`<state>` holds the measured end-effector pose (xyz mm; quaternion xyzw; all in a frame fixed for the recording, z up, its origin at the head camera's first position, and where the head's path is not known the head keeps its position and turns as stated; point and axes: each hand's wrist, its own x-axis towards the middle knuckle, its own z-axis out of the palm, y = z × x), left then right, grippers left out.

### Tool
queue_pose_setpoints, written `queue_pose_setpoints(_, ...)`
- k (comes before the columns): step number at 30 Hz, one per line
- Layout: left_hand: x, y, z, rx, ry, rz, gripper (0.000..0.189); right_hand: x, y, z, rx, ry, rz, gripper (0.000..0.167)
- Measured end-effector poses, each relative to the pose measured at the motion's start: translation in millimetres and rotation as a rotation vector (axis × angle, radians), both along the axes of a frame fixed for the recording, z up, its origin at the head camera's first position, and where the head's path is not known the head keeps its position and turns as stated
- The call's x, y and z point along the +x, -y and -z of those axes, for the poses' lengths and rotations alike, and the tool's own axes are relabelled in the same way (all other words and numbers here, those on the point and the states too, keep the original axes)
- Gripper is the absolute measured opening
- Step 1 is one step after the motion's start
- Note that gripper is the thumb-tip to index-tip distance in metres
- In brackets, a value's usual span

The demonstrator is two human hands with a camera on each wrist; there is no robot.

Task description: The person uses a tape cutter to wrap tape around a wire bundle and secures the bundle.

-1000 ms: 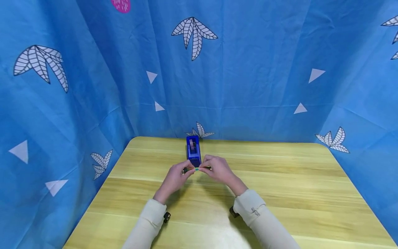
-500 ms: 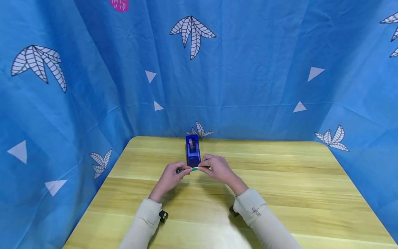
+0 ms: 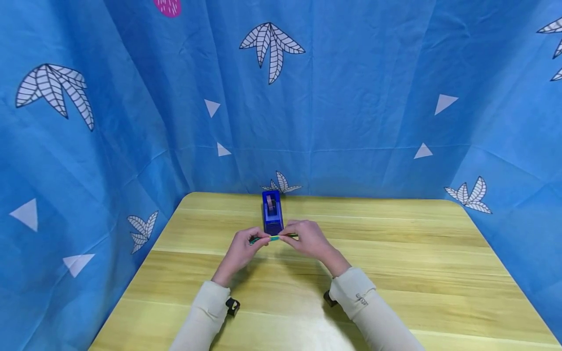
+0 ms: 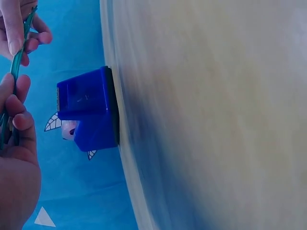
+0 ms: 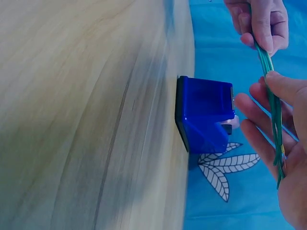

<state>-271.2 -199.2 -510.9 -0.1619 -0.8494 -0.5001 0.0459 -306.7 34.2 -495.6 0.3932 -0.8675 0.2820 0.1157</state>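
Observation:
Between my two hands a bundle of thin green wires (image 5: pixel 275 112), with some yellow in it, is stretched in the air above the table. My left hand (image 3: pixel 239 251) pinches one part of it with thumb and fingers. A short way to the right, my right hand (image 3: pixel 311 241) pinches the bundle between thumb and forefinger, its other fingers held looser behind. Only a short piece of the wires (image 3: pixel 274 238) shows between the hands in the head view. Just beyond them stands a blue tape dispenser (image 3: pixel 273 214) with a roll in it, touched by neither hand.
The wood-grain table (image 3: pixel 395 273) reaches out to both sides of the hands. A blue curtain (image 3: pixel 369 97) printed with leaves and triangles hangs behind its far edge and along both sides. Black straps (image 3: pixel 232 306) sit at the sleeve cuffs.
My left hand has slid a little to the left, away from the right hand, so more of the wires shows between them. My right hand has stayed nearly still.

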Motion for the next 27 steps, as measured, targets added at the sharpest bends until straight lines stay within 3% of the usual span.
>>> queue_pose_setpoints(17,3.5,-1.1,-0.7,0.006,0.023,-0.043,0.007,1.9,1.4,3.8,0.006,0.064,0.018,0.014)
queue_pose_setpoints(27,4.9,0.2,-3.2,0.020,0.048,-0.060,0.008,3.9,0.8,2.9,0.005,0.028,0.032,0.018)
